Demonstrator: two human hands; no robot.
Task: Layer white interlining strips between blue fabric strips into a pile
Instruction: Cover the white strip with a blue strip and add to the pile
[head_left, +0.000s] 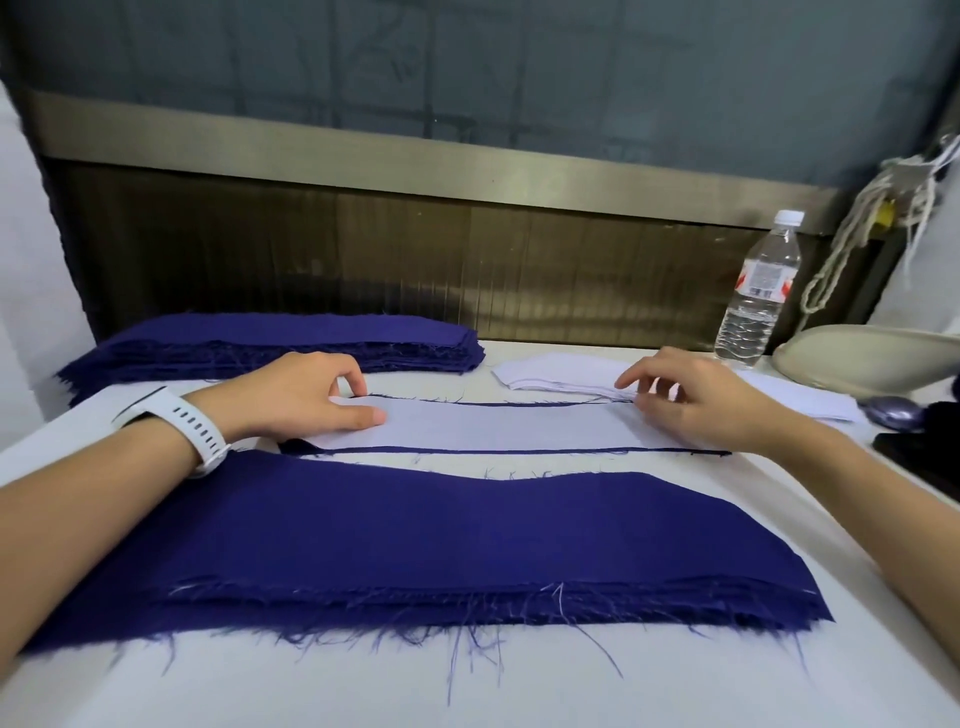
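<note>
A white interlining strip (493, 423) is laid lengthwise on a blue fabric strip (519, 451), of which only thin edges are seen along its two long sides. The strip's left end is covered by the left hand (311, 395), thumb flat on it and fingers bent onto its far edge; whether that edge is pinched cannot be told. Its far right corner is touched by the loosely bent fingertips of the right hand (696, 400), and nothing is gripped there. Nearer than the strip, a pile of blue fabric (415, 535) is spread. Beyond its left end a blue stack (291, 340) is seen, and beyond its right end a white interlining stack (561, 376) and a water bottle (758, 296).
</note>
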